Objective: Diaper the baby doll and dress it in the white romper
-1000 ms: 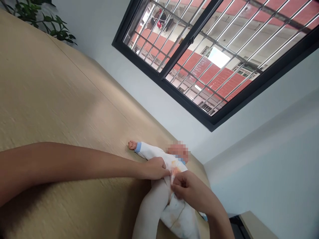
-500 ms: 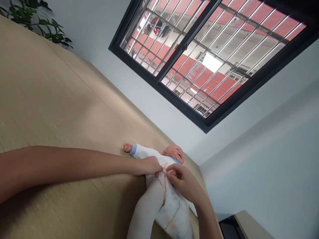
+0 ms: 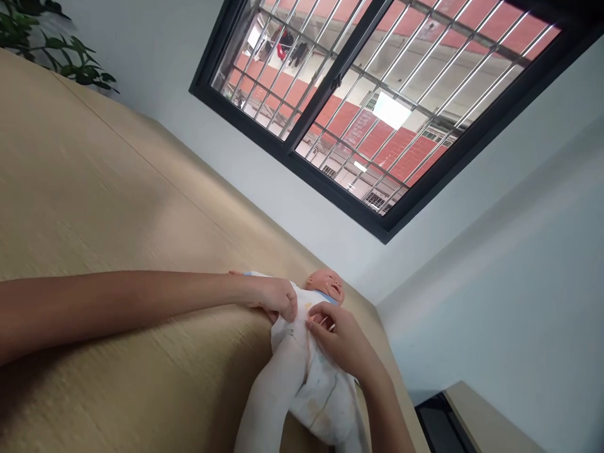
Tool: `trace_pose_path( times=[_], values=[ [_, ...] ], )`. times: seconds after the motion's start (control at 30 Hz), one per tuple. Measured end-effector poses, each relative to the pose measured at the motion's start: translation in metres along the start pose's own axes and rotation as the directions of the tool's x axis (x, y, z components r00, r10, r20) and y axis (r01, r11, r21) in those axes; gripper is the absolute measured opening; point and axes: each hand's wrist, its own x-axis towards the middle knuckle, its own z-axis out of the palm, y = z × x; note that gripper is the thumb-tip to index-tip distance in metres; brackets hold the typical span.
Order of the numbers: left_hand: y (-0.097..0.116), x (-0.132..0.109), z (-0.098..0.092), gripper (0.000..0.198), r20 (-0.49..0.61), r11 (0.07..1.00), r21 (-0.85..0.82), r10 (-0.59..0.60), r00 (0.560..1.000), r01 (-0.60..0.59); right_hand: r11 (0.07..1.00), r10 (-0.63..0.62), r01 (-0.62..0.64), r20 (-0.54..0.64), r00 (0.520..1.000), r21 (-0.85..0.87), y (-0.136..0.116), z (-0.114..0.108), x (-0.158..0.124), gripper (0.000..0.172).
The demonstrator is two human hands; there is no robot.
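Note:
A baby doll [image 3: 326, 286] lies on its back on the wooden table, its head toward the wall and its legs toward me. It wears a white outfit [image 3: 278, 387] with blue trim at the neck and cuff and faint coloured marks on the front. At the doll's waist, on the left side, my left hand [image 3: 279, 297] is closed on the cloth. My right hand [image 3: 340, 333] pinches the cloth at the middle of the belly, thumb and forefinger together. My left forearm covers most of the doll's arm on that side.
The pale wooden tabletop [image 3: 117, 214] stretches to the left and meets a white wall [image 3: 453, 264]. A black-framed window [image 3: 289, 150] with metal bars is above. Green leaves [image 3: 80, 60] hang at the upper left. A dark box-like object [image 3: 443, 425] stands beyond the table's right edge.
My left hand has moved left and slightly up, from the middle of the doll's belly to its side. My right hand stays at the belly. The view has shifted slightly.

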Motion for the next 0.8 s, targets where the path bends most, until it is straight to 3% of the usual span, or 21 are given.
trace_pose_path(
  times=[0.13, 0.33, 0.6, 0.73, 0.8],
  values=[
    [0.001, 0.002, -0.012, 0.048, 0.028, 0.988, -0.097, -0.119, 0.993, 0.121, 0.985, -0.012, 0.000, -0.074, 0.997, -0.171, -0.018, 0.006, -0.004, 0.024],
    [-0.002, 0.004, -0.022, 0.028, 0.174, 0.960, -0.052, -0.264, 0.949, 0.277, 0.905, 0.038, -0.072, -0.089, 0.995, -0.418, -0.025, 0.028, -0.001, 0.014],
    [-0.002, 0.006, -0.031, 0.025, 0.243, 0.965, -0.045, -0.239, 0.940, 0.257, 0.998, 0.023, -0.030, -0.137, 0.990, -0.047, -0.013, 0.020, 0.008, 0.013],
    [-0.004, 0.011, -0.032, 0.021, 0.257, 0.964, -0.061, -0.235, 0.937, 0.258, 0.998, -0.048, 0.039, -0.176, 0.983, -0.054, -0.018, 0.028, 0.008, 0.011],
    [-0.005, 0.013, -0.033, 0.020, 0.261, 0.962, -0.072, -0.238, 0.935, 0.265, 0.991, -0.092, 0.080, -0.118, 0.989, -0.105, -0.020, 0.035, 0.008, 0.012]
  ],
)
